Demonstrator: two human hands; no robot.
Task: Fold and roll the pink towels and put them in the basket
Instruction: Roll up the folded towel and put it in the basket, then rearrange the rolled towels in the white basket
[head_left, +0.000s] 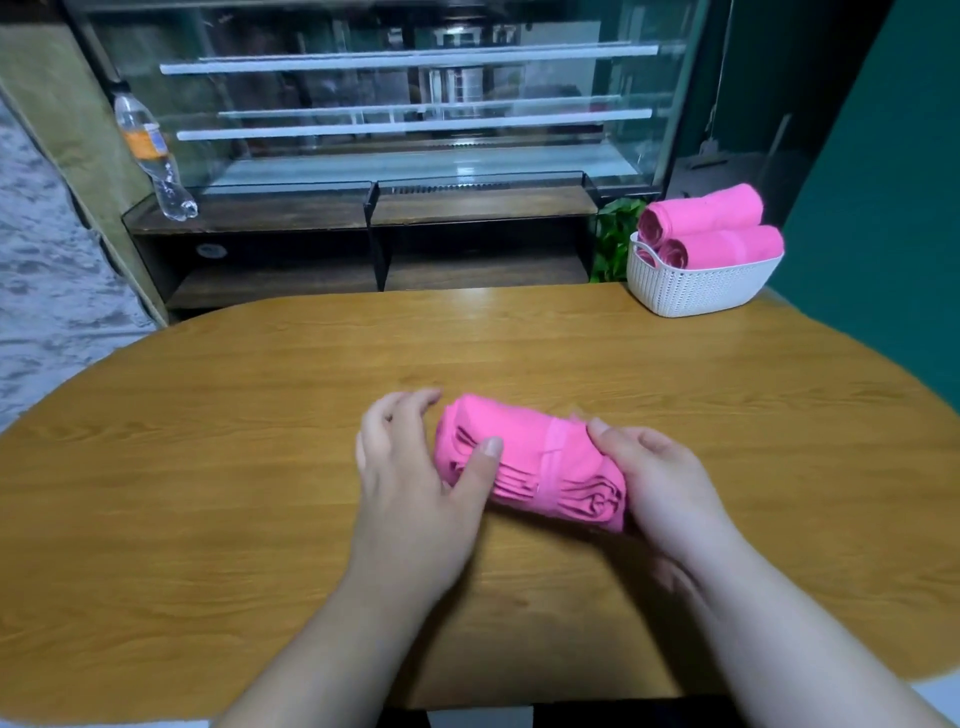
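Observation:
A rolled pink towel (540, 462) lies in the middle of the wooden table (234, 441). My left hand (421, 483) cups its left end, thumb pressed on the front of the roll and fingers curved over the far side. My right hand (660, 483) grips the right end, thumb on top and fingers hidden beneath. At the far right corner stands a white woven basket (696, 288) holding rolled pink towels (722, 234); two lie on top and the end of a third shows below them.
Behind the table stands a glass display case (405, 104) above a dark wooden shelf (358, 213). A plastic bottle (153, 156) leans at the shelf's left end. Green leaves (615, 234) show left of the basket. A dark green wall (883, 182) is on the right.

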